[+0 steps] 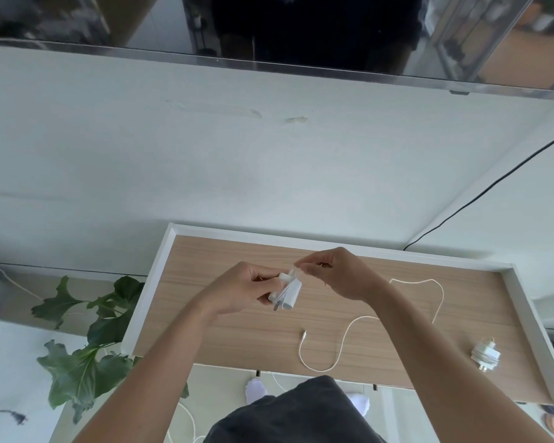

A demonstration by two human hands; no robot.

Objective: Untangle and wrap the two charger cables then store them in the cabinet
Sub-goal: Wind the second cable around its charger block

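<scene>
Dark grey fabric of my clothing [295, 410] fills the bottom of the view, with my two white-socked feet [256, 387] on the floor just beyond it and a white floor cable [187, 420] curling past them. Both my forearms reach forward over the cabinet top [224, 340], a wood-grain surface with a raised white rim. My left hand [242, 290] has its fingers curled round a white charger [291, 295], holding it above the wood near the middle of the cabinet top. My right hand [339, 276] meets it from the other side, thumb and fingertips pinching the wrapped cord [293, 272] at the upper end of that charger. The two hands sit close together, almost touching. To the right, well apart from my hands, a second charger [486, 355] lies on the wood near the front edge with cord wound round it. A loose cable [344, 338] snakes across the surface between the two, its connector tip [304, 332] lying free below my hands; part of it is hidden under my right arm and I cannot tell where its far end goes. A leafy plant [93, 334] stands left of the cabinet, a black wire [493, 183] runs down the white wall, and a dark screen [269, 27] hangs above.
</scene>
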